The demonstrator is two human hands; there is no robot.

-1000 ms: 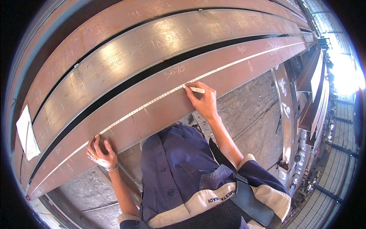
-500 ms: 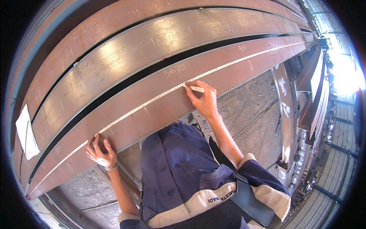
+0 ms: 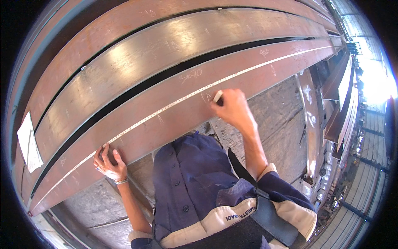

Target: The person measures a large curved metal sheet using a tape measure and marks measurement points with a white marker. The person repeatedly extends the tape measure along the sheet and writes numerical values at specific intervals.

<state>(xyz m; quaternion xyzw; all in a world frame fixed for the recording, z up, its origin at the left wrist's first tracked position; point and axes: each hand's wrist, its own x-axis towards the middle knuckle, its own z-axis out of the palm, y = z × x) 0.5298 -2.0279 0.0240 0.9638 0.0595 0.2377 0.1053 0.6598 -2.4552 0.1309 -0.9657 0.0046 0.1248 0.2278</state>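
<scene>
A reddish-brown steel beam [image 3: 137, 139] runs across in front of me, bent by the lens, with white handwritten marks on its face. Along it lies a stretched pale tape measure blade [image 3: 178, 101]. My left hand [image 3: 110, 165] rests at the beam's near edge, fingers spread, fingertips on the tape. Between the thumb and fingers of my right hand [image 3: 236, 110] is a short white stick of chalk [image 3: 218, 96]. Its tip points at the beam face just below the tape, beside fresh white strokes [image 3: 206, 97]. Whether the tip touches the steel is hard to tell.
Further steel beams [image 3: 145, 54] lie parallel beyond this one, with a dark gap between. A white sheet of paper [image 3: 30, 141] lies on them at the far left. Grey worn boards or slabs [image 3: 273, 128] show below, and a chalk-marked steel piece [image 3: 307, 124] stands at right.
My right hand has moved from the tape's edge slightly right and down, its chalk now turned toward the beam. New white strokes show below the tape. My left hand stays put.
</scene>
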